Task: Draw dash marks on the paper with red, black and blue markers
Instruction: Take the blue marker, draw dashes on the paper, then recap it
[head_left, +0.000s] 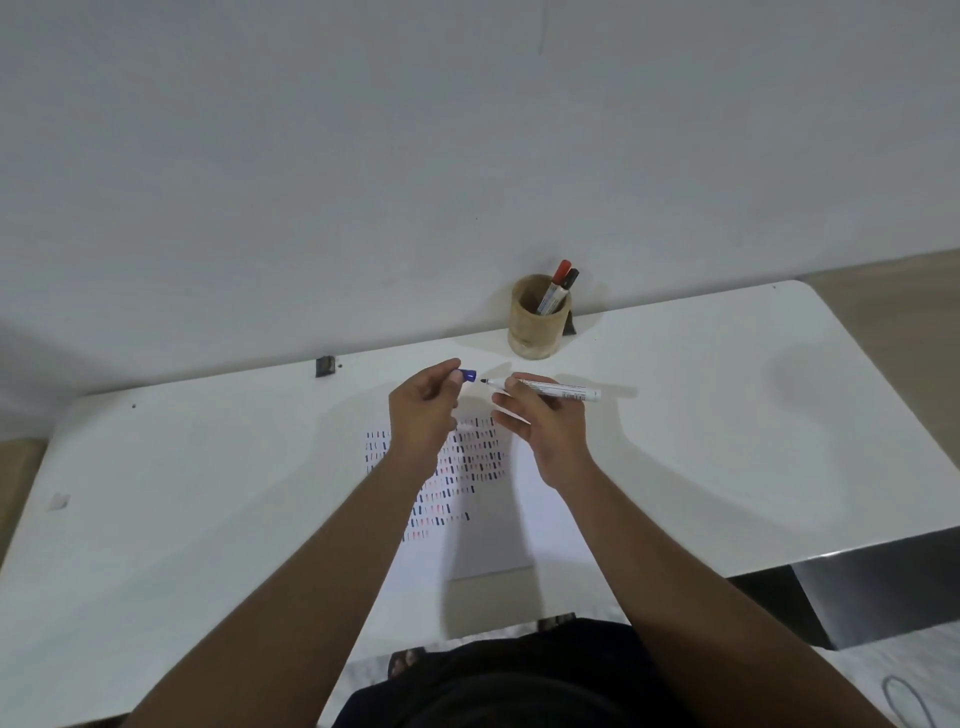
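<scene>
A white sheet of paper (540, 525) lies on the white table (727, 426), with rows of red, black and blue dash marks (470, 462) on its left half. Above the paper my left hand (423, 410) pinches a blue marker cap (467, 374). My right hand (540, 421) grips the uncapped blue marker (563, 390), which lies level with its dark tip pointing left at the cap. A small gap separates tip and cap. A red marker (555, 291) and a black marker (567, 283) stand in a wooden cup (535, 332) at the back.
A wall rises straight behind the table's far edge. A small dark clip (325, 366) sits on that edge at the left. The table's right side ends at a rounded corner, with floor beyond it. My dark-clothed lap is under the near edge.
</scene>
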